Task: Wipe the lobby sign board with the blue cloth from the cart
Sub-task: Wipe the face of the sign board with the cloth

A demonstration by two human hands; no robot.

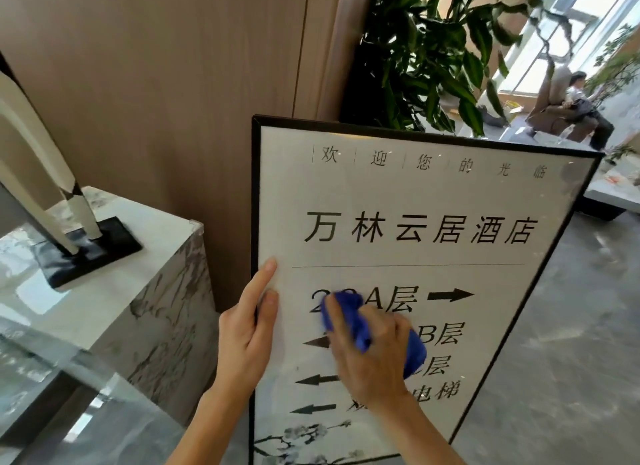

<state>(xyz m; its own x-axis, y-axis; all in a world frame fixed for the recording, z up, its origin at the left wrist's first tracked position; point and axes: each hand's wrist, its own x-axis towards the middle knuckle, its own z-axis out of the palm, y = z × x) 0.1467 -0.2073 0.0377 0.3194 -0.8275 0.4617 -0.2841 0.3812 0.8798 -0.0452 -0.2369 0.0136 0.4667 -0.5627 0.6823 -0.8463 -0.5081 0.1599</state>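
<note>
The lobby sign board (415, 201) stands upright in front of me, white with a thin black frame, black Chinese lettering and arrows. My left hand (247, 329) grips its left edge, fingers flat against the frame. My right hand (370, 357) presses a bunched blue cloth (349, 321) onto the sign's middle, over the floor-direction lines. Part of the lettering is hidden under the cloth and hand. No cart is in view.
A marble-patterned pedestal (152, 291) with a sculpture on a black base (86, 250) stands close on the left. A wood-panelled wall (156, 84) and a large potted plant (433, 49) are behind the sign. A seated person (578, 101) is far right, across the grey floor (554, 360).
</note>
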